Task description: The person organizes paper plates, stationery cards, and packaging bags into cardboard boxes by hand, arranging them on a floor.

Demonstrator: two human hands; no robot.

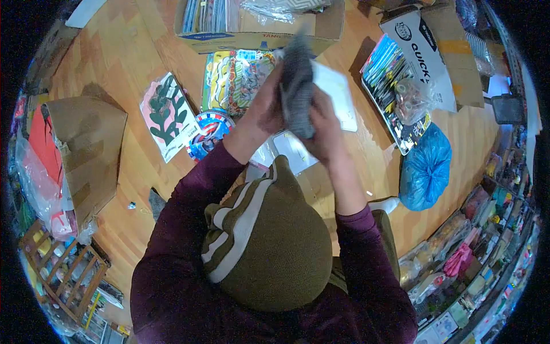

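Note:
Out in front of my head, a dark grey ribbed fabric item [297, 92] is held up lengthwise, its far end smeared by motion. My left hand [268, 104] grips it from the left side, fingers closed and partly hidden behind it. From the right, my right hand [324, 127] is closed on its lower part. Below the hands on the floor lie colourful party-print packs [235, 80], a white sheet [335, 94] and a round red, white and blue item [209, 135], partly covered by my left arm.
An open cardboard box [258, 43] with upright packs stands ahead. Left are a pink-and-green printed pack [166, 114] and a brown box [91, 143]. Right are a box of sleeves [389, 69] and a tied blue bag [427, 169]. Loaded shelves [458, 252] line the right edge.

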